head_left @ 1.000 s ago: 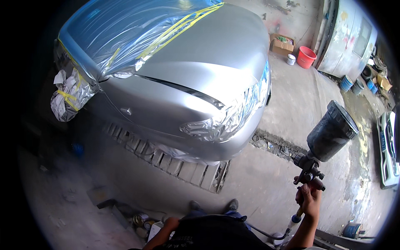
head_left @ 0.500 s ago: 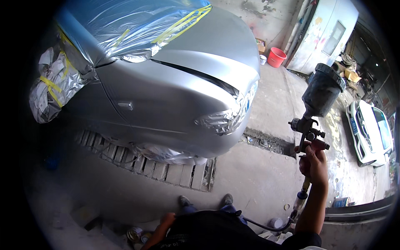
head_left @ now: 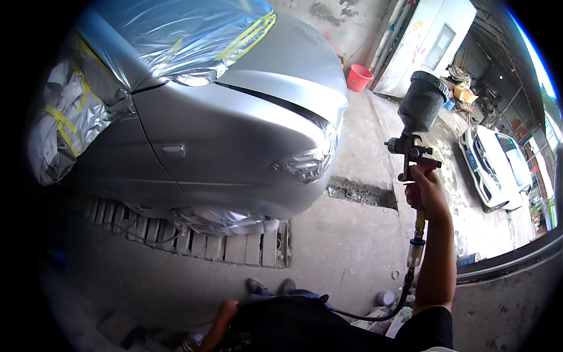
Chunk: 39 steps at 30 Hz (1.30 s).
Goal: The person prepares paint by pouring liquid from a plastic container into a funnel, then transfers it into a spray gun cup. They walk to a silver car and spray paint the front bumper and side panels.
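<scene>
My right hand (head_left: 433, 195) is closed around the handle of a paint spray gun (head_left: 413, 154), held out to the right. A dark, lidded paint cup (head_left: 421, 101) sits on top of the gun. From the handle's base, a clear fitting and a dark air hose (head_left: 404, 296) curve down toward my body. My left hand (head_left: 227, 308) hangs low beside my dark shirt, its fingers too hidden to read. Ahead on the left stands a silver-grey car (head_left: 234, 144), apart from the gun. Crinkled film masks its headlight (head_left: 305, 161), wheel (head_left: 226, 222) and mirror (head_left: 73, 126).
Blue film (head_left: 176, 35) with yellow tape covers the windshield. A slatted floor grate (head_left: 246, 247) runs under the car, and an open trench (head_left: 366, 195) lies past its front. Farther off are a red bucket (head_left: 359, 78), a large door panel (head_left: 428, 47) and a white car (head_left: 495, 167).
My view has shifted right, so the car and bucket sit farther left in it. The spray gun, still in my right hand, appears farther left and a little higher.
</scene>
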Each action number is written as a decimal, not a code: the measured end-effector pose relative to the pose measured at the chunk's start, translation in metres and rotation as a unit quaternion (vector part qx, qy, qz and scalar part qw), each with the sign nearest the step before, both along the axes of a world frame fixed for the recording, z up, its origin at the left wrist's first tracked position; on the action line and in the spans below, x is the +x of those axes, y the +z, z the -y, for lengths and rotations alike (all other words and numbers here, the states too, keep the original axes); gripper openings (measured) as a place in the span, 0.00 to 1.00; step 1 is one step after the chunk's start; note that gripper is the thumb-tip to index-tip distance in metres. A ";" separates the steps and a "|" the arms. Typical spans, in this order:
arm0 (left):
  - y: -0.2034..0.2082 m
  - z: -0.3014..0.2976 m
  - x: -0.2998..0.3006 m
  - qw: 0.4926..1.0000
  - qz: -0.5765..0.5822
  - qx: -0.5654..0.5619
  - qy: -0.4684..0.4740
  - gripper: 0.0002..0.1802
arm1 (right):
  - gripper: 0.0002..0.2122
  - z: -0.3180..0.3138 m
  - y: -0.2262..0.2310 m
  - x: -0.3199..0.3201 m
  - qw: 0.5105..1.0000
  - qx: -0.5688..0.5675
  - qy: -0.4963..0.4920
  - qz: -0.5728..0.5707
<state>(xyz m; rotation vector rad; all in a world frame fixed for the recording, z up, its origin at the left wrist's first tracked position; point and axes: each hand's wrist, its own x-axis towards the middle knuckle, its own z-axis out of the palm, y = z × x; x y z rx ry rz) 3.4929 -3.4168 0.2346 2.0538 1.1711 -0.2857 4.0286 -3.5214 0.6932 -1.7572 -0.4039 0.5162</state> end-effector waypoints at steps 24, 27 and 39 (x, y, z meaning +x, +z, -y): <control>-0.054 0.064 -0.028 0.993 0.046 0.041 0.098 0.09 | 0.17 -0.202 0.143 -0.109 0.922 0.116 0.352 0.115; -0.042 0.063 -0.026 0.992 0.043 0.026 0.115 0.10 | 0.18 -0.219 0.147 -0.109 0.906 0.148 0.389 0.079; -0.022 0.043 -0.025 0.997 0.058 0.020 0.042 0.13 | 0.13 -0.123 0.085 -0.051 0.976 0.065 0.205 0.023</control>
